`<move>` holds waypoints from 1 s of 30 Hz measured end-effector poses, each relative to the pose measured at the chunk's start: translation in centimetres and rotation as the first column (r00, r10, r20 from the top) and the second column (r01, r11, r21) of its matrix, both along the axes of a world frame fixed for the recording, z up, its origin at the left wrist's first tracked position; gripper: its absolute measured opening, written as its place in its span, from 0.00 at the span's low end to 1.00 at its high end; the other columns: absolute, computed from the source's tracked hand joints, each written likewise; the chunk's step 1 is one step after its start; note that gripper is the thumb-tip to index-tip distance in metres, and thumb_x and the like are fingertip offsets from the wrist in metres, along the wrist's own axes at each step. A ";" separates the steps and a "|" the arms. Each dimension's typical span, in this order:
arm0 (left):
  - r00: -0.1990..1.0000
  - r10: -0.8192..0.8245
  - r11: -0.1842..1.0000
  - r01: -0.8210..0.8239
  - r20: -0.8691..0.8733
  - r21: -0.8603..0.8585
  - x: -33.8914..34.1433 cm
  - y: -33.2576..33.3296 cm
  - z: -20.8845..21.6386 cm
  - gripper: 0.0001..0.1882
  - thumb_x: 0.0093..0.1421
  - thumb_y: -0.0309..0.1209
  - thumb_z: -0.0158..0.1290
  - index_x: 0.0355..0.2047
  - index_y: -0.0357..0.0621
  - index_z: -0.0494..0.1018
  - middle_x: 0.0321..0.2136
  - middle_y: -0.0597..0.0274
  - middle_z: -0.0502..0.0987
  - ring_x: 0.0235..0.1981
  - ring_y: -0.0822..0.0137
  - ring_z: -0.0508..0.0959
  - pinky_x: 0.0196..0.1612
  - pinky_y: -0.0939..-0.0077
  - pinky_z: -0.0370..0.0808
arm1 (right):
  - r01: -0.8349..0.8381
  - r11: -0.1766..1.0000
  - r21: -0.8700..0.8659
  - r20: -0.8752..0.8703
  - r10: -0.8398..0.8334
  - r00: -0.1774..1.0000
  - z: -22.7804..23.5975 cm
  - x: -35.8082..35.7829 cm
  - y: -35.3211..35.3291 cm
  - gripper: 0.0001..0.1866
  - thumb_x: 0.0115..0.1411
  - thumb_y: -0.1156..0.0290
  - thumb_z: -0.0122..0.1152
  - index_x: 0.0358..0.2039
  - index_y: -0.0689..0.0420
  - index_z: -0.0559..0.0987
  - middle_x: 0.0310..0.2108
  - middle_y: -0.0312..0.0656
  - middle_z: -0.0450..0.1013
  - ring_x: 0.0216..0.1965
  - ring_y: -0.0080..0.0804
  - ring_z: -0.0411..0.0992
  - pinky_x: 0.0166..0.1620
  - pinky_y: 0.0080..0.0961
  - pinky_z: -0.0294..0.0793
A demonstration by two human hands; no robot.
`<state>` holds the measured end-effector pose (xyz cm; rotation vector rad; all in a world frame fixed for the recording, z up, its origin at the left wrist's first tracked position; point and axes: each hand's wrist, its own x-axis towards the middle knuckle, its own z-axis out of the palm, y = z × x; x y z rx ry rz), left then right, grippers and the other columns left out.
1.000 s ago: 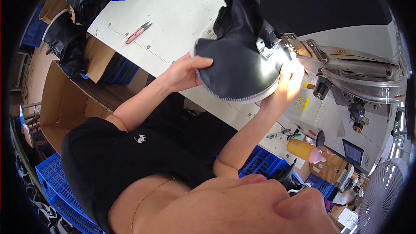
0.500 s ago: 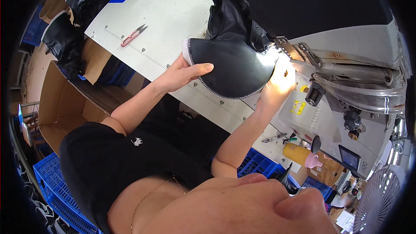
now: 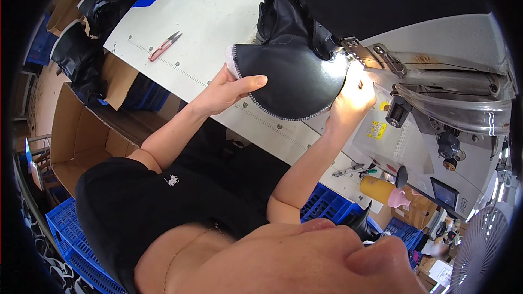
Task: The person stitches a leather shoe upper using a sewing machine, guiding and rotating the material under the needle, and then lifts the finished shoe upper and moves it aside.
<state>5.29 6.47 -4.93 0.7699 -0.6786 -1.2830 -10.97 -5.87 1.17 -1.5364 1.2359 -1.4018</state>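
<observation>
A black leather boot upper (image 3: 291,79) with a stitched, pale-lined curved edge lies over the white table (image 3: 207,11), its shaft stretching away from me. My left hand (image 3: 226,90) pinches the left edge, thumb on top of the leather and fingers beneath. At the right edge, my right hand (image 3: 353,95) grips the upper close under the lit needle area of a sewing machine (image 3: 381,60). Bright light washes out part of its fingers. The machine's dark head hides the spot where the leather meets the needle.
Thread snips (image 3: 164,47) with pink handles lie on the table's left. To the right stand a yellow bottle (image 3: 376,188) with a pink cap, a pen (image 3: 348,170) and a fan (image 3: 482,239). A cardboard box (image 3: 81,147), blue crates (image 3: 81,239) and more black boots (image 3: 79,62) are at the left.
The view has shifted slightly. Both hands keep their hold on the boot upper, which stays at the needle area with barely any visible movement.
</observation>
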 end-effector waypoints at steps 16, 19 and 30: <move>0.998 0.000 1.000 0.001 -0.068 0.011 -0.3 0.5 -0.1 0.22 0.60 0.26 0.52 0.54 0.41 0.63 0.46 0.63 0.73 0.46 0.74 0.74 0.48 0.75 0.73 | -0.058 0.984 -0.170 -0.081 0.045 0.996 -0.4 -0.1 -0.4 0.14 0.60 0.71 0.55 0.21 0.69 0.73 0.16 0.32 0.63 0.21 0.19 0.57 0.25 0.22 0.56; 0.997 0.017 0.999 -0.014 -0.074 0.037 -0.7 0.5 -0.4 0.23 0.60 0.26 0.52 0.55 0.42 0.63 0.45 0.64 0.73 0.46 0.74 0.74 0.47 0.77 0.73 | -0.076 0.983 -0.167 -0.104 0.059 0.993 -0.2 -0.5 -0.6 0.15 0.60 0.71 0.55 0.21 0.68 0.72 0.16 0.32 0.62 0.21 0.19 0.56 0.25 0.22 0.56; 0.999 -0.033 0.997 0.035 -0.041 0.062 -1.5 -0.3 -1.5 0.23 0.60 0.30 0.52 0.56 0.45 0.62 0.45 0.66 0.72 0.43 0.76 0.73 0.41 0.80 0.73 | -0.060 0.993 -0.097 -0.134 0.047 0.990 -1.1 -1.0 -1.8 0.16 0.61 0.68 0.55 0.22 0.70 0.74 0.16 0.33 0.66 0.21 0.19 0.57 0.26 0.20 0.58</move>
